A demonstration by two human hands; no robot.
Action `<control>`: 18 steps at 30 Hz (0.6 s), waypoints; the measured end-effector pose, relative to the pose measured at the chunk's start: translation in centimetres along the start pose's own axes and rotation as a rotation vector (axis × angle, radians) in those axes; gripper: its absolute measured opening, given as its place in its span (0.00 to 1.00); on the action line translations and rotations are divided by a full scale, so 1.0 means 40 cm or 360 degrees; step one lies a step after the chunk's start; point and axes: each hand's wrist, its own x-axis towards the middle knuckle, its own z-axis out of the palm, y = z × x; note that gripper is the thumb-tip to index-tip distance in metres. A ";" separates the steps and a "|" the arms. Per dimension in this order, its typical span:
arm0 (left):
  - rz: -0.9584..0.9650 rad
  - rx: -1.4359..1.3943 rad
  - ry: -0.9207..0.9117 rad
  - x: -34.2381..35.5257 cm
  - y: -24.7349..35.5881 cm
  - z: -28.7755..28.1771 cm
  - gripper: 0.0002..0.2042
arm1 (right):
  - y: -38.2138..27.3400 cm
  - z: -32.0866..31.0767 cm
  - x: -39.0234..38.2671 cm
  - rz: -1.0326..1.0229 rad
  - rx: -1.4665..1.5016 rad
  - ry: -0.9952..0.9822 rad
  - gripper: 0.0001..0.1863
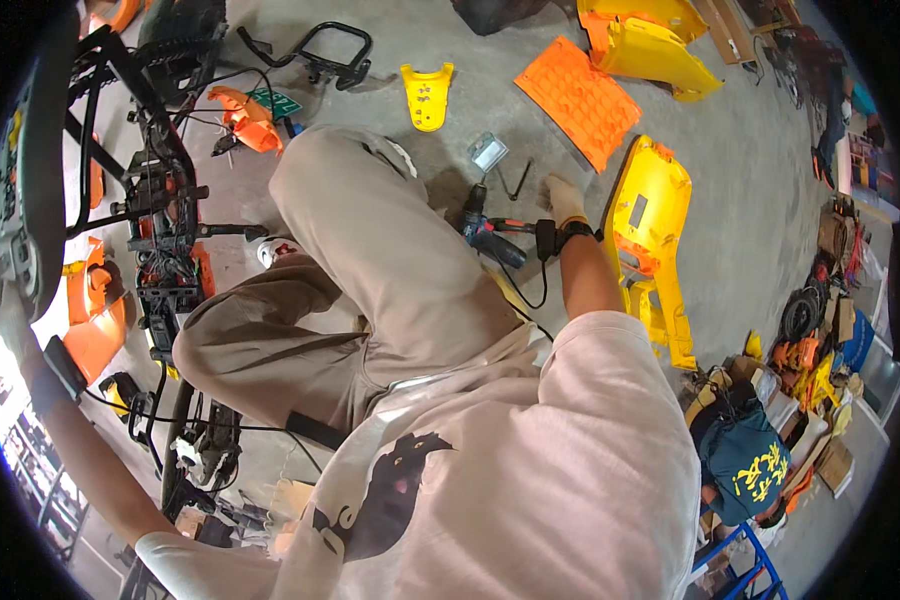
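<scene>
My left hand (12, 315), in a pale glove, is raised at the far left against the long black seat (30, 200) of a partly stripped vehicle frame (165, 220). Glare washes out its fingers. My right hand (566, 198), also in a light glove, is low over the floor to the right of my knee. Its fingers blur together, so their pose is unclear. Just left of it lies a thin, dark, bent tool (515, 180). A cordless drill (488, 235) rests on the floor beside my right wrist, near a red-and-black hand tool (513, 225).
Yellow body panels (655, 205) and an orange textured mat (580, 100) lie to the right. Ahead are a small yellow panel (428, 95), a clear rectangular case (488, 152) and a black rack (335, 55). Orange panels (95, 320) lie beyond the frame. Cartons and parts crowd the right wall.
</scene>
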 end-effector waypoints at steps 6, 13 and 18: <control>0.0044 0.0091 0.0016 -0.020 0.017 -0.003 0.21 | 0.173 -0.062 0.107 -0.0012 -0.1365 0.0115 0.16; 0.0010 0.0166 0.0019 -0.059 0.051 0.058 0.21 | 0.275 0.031 -0.022 -0.0288 -0.2342 -0.0489 0.23; -0.0033 0.0175 0.0008 -0.066 0.075 0.082 0.21 | 0.276 0.103 0.006 0.0790 0.0081 0.0607 0.21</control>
